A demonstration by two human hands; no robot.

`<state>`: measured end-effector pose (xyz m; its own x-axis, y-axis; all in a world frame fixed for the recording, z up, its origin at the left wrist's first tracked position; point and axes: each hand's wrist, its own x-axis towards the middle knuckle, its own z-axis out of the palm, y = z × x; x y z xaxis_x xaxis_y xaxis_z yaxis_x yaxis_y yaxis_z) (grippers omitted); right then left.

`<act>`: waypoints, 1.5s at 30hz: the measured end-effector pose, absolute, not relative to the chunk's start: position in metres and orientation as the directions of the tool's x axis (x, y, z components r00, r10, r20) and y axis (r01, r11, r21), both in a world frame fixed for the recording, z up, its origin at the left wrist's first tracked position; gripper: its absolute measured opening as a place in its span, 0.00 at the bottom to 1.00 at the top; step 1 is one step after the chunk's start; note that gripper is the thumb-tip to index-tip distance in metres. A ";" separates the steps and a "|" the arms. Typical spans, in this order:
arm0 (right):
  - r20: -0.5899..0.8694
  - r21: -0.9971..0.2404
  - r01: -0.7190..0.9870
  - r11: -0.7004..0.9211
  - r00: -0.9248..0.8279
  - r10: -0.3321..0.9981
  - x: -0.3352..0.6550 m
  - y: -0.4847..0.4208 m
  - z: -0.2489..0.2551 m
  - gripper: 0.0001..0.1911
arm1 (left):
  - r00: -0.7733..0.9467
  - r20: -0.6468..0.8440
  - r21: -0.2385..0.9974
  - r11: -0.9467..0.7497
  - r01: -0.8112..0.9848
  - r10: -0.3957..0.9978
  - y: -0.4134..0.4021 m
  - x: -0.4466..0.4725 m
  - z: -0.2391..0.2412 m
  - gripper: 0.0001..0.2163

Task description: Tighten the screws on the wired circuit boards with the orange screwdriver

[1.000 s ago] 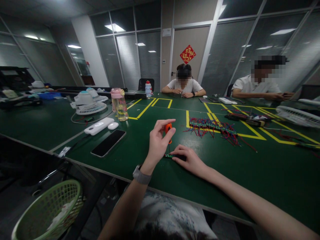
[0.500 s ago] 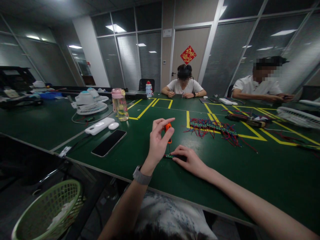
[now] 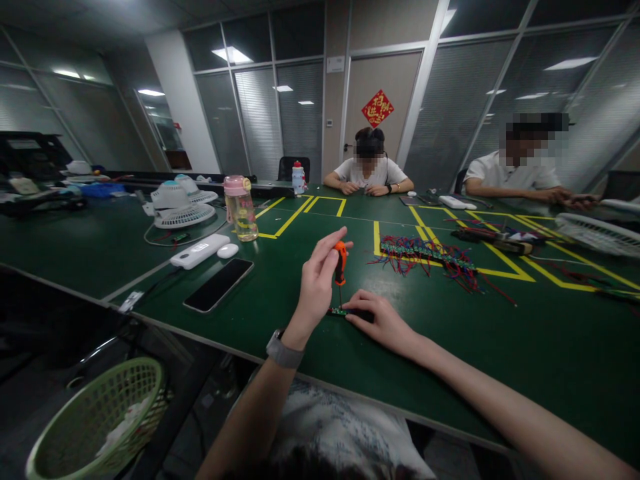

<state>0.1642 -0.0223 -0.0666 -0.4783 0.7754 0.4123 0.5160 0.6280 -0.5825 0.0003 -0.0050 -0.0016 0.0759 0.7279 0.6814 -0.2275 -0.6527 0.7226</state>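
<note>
My left hand (image 3: 320, 273), with a grey-banded watch on its wrist, has its fingers and thumb about the handle of an orange and black screwdriver (image 3: 341, 263). The screwdriver stands upright, its thin shaft pointing down to a small green circuit board (image 3: 337, 311) on the table. My right hand (image 3: 376, 316) rests on the table and pinches the right end of that board, close to the screwdriver's tip. A dark piece shows under the right fingers; I cannot make out what it is.
A row of wired circuit boards (image 3: 425, 251) lies to the right on the green table (image 3: 280, 287). At left are a phone (image 3: 219, 286), a power strip (image 3: 200, 253), a pink-lidded bottle (image 3: 241, 213) and a white fan (image 3: 183, 213). A green basket (image 3: 145, 373) stands below. Two people sit opposite.
The fingers of my left hand have shifted round the screwdriver handle, uncovering more of it. My right hand and the circuit board have stayed in place.
</note>
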 end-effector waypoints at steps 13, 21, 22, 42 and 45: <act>0.421 -0.569 0.532 0.627 -0.466 0.778 0.163 -0.023 -0.066 0.10 | 0.030 0.640 0.738 -0.604 -0.302 0.768 -0.003 0.002 -0.003 0.17; 0.419 -0.573 0.528 0.627 -0.469 0.777 0.163 -0.023 -0.066 0.10 | 0.015 0.740 0.668 -0.732 -0.137 0.673 -0.005 -0.003 -0.002 0.13; 0.418 -0.573 0.529 0.626 -0.469 0.778 0.163 -0.023 -0.065 0.10 | 0.057 0.728 0.678 -0.706 -0.205 0.683 -0.005 -0.002 -0.002 0.14; 0.408 -0.586 0.525 0.617 -0.467 0.785 0.161 -0.023 -0.065 0.10 | 0.045 0.675 0.735 -0.666 -0.129 0.736 -0.003 0.001 -0.003 0.17; 0.412 -0.578 0.532 0.619 -0.465 0.784 0.161 -0.023 -0.066 0.10 | 0.007 0.731 0.682 -0.730 0.032 0.683 -0.004 -0.002 -0.001 0.15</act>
<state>0.1612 -0.0229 -0.0665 -0.4651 0.7837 0.4118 0.5316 0.6191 -0.5780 -0.0019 -0.0044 -0.0012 0.0072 0.6827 0.7307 0.0315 -0.7305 0.6822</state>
